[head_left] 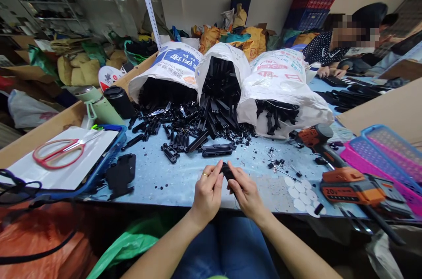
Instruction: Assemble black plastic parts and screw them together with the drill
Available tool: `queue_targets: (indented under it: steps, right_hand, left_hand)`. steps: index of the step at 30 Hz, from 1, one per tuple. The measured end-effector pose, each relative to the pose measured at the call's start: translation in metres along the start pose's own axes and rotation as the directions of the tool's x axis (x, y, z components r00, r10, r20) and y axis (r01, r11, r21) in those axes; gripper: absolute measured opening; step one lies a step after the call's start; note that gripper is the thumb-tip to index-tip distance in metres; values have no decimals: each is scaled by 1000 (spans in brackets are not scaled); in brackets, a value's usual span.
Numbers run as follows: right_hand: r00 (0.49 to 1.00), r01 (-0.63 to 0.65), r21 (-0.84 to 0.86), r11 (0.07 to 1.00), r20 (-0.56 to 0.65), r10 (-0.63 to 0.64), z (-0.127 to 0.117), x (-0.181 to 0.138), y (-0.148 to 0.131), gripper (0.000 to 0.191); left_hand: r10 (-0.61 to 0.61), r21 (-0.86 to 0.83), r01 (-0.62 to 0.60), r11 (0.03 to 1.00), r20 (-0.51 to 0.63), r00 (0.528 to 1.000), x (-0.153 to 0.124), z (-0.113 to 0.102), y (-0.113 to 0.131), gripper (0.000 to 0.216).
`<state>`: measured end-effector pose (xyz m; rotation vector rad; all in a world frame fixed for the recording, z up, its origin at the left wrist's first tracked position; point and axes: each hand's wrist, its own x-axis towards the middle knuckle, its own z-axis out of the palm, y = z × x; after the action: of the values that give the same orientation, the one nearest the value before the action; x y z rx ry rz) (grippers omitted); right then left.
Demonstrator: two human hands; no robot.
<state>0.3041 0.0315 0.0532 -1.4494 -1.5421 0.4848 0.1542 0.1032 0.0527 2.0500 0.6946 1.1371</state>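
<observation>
My left hand (208,187) and my right hand (244,190) meet above the table's front edge. Between their fingertips they hold a small black plastic part (227,171), mostly covered by the fingers, so its exact kind does not show. Just beyond the hands lies a long black slotted plastic piece (216,150). Farther back, a heap of black plastic parts (184,127) spills from white woven sacks (178,61). Loose small screws or pins (280,164) and several round white discs (299,194) lie to the right of my hands.
An orange and black cordless drill (343,180) lies at right beside pink and blue plastic baskets (379,147). At left, red-handled scissors (59,152) rest on white paper over a blue basket (122,138). A green bottle (102,105) stands behind. Another person (325,52) works at the far right.
</observation>
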Motion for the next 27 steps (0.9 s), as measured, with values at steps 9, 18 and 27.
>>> queue_targets:
  steps: [9, 18, 27]
  right_hand:
    - [988, -67, 96, 993, -131, 79, 14, -9, -8, 46]
    - [980, -198, 51, 979, 36, 197, 14, 9, 29, 44]
    - [731, -682, -539, 494, -531, 429, -132, 139, 153, 54]
  left_hand:
    - [-32, -83, 31, 996, -12, 999, -6, 10, 9, 38]
    - [-304, 73, 306, 949, -42, 952, -22, 32, -6, 41]
    - [-29, 469, -363, 806, 643, 765, 3, 29, -22, 47]
